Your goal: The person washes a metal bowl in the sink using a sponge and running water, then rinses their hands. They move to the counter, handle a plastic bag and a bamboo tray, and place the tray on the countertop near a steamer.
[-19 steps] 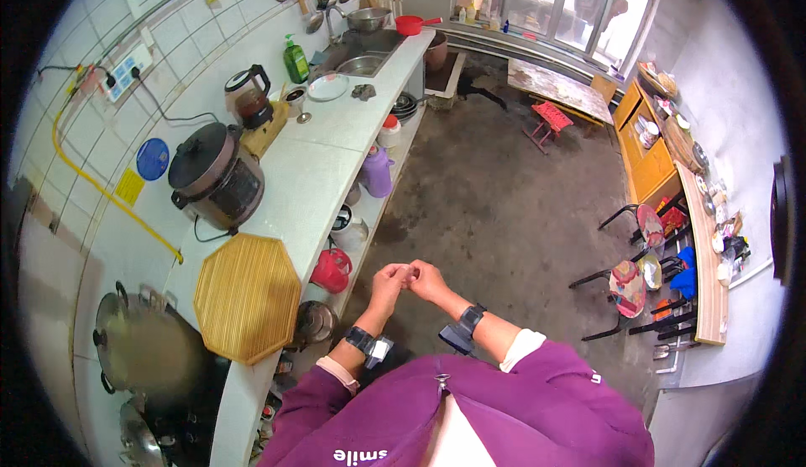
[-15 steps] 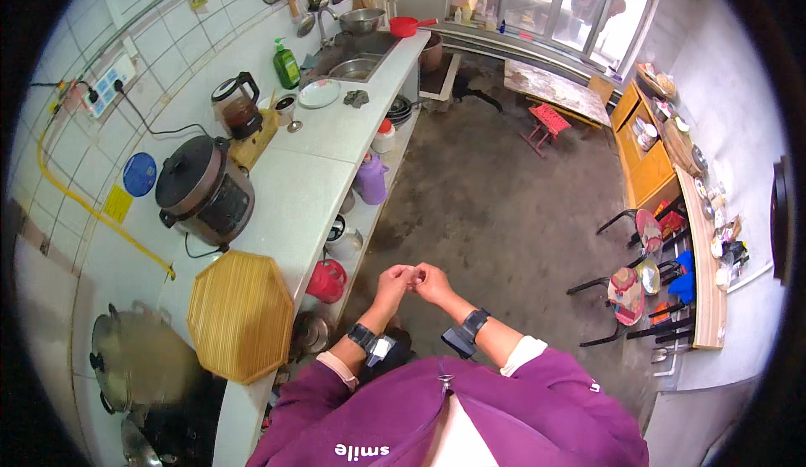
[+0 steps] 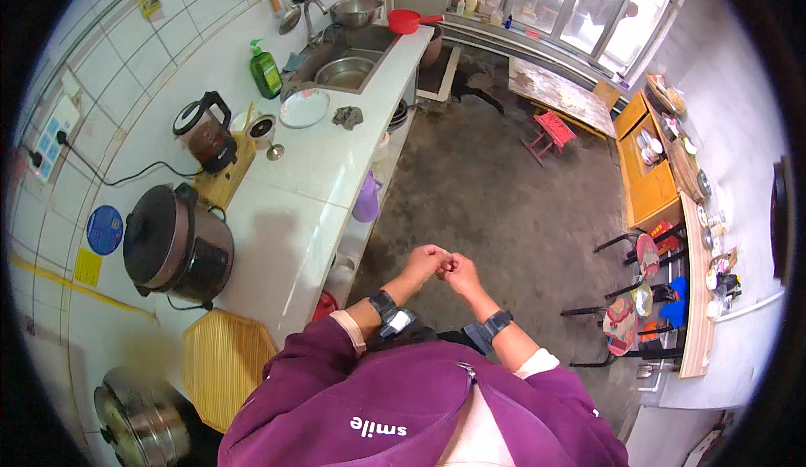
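My left hand and my right hand meet at the fingertips in front of my chest, over the floor. Both are closed in a pinch. Anything between the fingers is hidden or too small to make out. To the left of them runs the white counter. On it lies an octagonal slatted tray, and behind that stands a dark electric pressure cooker. Each wrist wears a dark band.
Farther along the counter are a glass kettle, a white plate, a green pump bottle and the sink with a metal basin. A red folding stool stands on the floor ahead. Chairs line the right side.
The view has moved forward along the counter, so the sink appears nearer and the tray lies closer to the lower left edge. My hands stay together at the fingertips.
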### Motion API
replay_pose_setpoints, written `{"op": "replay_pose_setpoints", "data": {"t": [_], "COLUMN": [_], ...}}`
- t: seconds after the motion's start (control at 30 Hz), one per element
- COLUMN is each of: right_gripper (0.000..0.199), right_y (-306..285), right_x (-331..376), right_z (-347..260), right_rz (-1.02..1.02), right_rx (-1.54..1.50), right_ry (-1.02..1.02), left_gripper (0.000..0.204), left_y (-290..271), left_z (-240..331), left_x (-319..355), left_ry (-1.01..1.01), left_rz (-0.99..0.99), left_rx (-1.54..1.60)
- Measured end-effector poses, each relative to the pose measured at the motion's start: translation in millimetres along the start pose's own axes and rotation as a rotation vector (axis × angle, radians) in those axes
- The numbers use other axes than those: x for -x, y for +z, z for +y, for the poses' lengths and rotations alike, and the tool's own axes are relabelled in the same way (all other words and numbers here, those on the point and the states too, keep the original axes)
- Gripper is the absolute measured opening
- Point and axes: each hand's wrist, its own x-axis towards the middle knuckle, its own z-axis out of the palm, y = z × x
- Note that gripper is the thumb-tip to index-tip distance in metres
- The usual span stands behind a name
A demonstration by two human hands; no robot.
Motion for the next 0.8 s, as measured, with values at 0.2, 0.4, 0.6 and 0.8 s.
{"op": "replay_pose_setpoints", "data": {"t": [0.2,0.4,0.6,0.8], "right_gripper": [0.009,0.009,0.017,0.021], "right_y": [-29.8,-48.8,-52.7,-18.6], "right_x": [-83.2,-205.9,-301.7,-359.4], "right_z": [-12.0,-24.3,-39.3,-76.8], "right_rz": [-0.017,-0.161,-0.304,-0.436], "right_rx": [-0.124,0.005,0.084,0.098], "right_ry": [0.030,-0.071,-0.129,-0.038], "left_gripper": [0.016,0.017,0.017,0.019], "left_y": [0.4,-19.8,-34.6,-82.4], "left_z": [25.6,66.4,99.2,119.3], "left_x": [-87.6,-177.1,-239.1,-273.7], "left_ry": [0.005,0.030,0.135,0.088], "left_rz": [0.033,0.142,0.279,0.441], "left_rx": [-0.022,0.061,0.050,0.116]}}
